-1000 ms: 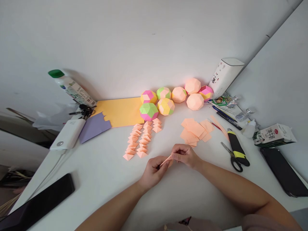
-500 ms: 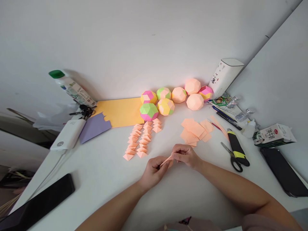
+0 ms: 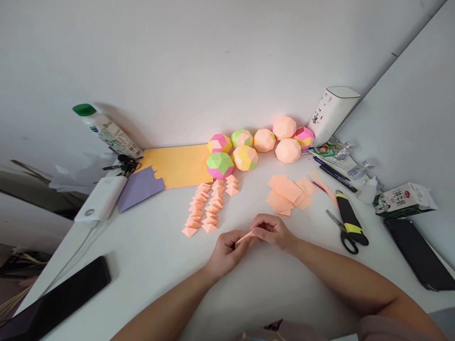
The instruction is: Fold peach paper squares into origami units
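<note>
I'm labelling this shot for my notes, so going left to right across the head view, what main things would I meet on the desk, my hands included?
Black flat device, purple sheet, your left hand, your right hand, scissors, milk carton. Both hands hold one peach paper piece.

Our left hand (image 3: 227, 252) and right hand (image 3: 274, 232) cover most of the paper piece (image 3: 245, 237), so we cannot make out its full shape. The lower left edge of our view cuts off the dark device (image 3: 71, 294). Balls (image 3: 220, 163) hide the right end of the yellow sheet (image 3: 181, 166) from us. We cannot read the tiny print on the bottle (image 3: 116, 136).
</note>
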Demonstrator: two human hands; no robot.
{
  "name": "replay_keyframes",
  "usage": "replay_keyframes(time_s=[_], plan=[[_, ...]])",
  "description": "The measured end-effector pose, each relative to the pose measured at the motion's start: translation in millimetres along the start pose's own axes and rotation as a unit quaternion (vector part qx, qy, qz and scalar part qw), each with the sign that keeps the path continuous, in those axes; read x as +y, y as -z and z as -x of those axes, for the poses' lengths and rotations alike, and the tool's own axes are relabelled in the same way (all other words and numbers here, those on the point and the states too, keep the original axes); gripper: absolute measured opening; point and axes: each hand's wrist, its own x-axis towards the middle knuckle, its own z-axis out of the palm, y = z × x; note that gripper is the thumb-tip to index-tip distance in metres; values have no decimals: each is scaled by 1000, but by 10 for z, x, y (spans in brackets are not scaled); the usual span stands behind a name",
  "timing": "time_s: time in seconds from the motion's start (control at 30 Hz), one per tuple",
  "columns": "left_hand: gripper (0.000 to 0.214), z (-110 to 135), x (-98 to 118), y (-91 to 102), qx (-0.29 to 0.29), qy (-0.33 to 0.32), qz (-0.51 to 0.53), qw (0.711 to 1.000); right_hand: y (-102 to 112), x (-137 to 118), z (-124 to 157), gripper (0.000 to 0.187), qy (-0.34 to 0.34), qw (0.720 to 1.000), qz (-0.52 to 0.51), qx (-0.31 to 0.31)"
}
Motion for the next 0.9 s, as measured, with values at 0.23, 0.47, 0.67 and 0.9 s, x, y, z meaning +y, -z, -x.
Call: replay_keyframes(time_s=[0.23,0.47,0.67,0.9], plan=[[23,1,23,8,58,20,7,998,-13,21,-9,18,-18,998,10,53],[26,-19,-6,-2,73,44,31,996,-55,12,13,21,-31,997,43,50],[28,-21,-3,-5,73,46,38,996,-43,47,24,18,-26,998,52,25],[30,-28,11,-23,103,69,75,989,-28,52,18,19,-44,997,27,52]])
